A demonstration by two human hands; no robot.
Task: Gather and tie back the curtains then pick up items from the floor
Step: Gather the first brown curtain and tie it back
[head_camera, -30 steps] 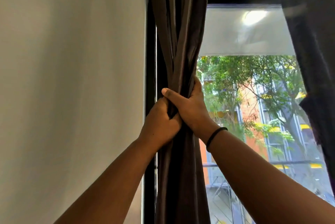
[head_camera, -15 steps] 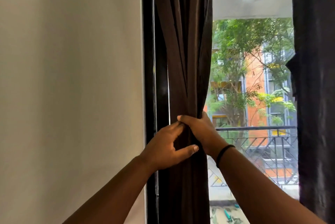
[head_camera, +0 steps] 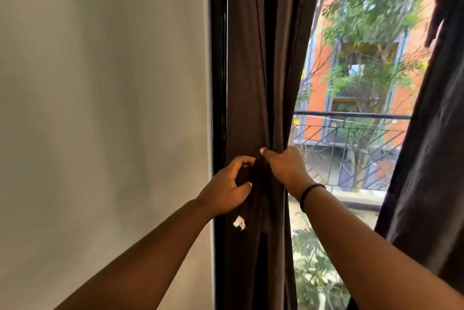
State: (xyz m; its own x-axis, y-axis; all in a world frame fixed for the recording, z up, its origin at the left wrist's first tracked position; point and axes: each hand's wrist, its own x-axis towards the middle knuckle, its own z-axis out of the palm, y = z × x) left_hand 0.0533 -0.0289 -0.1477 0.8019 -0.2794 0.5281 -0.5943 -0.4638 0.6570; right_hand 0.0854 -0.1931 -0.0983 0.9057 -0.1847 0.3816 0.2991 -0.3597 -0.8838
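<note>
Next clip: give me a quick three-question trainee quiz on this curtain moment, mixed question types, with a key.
1. True or false: the right hand grips the gathered brown curtain.
2. Which wrist wears the black band? A) left B) right C) neither
3. Fill in: below the left hand, a small ____ tag hangs against the curtain.

Key: 1 true; 2 B; 3 white.
</note>
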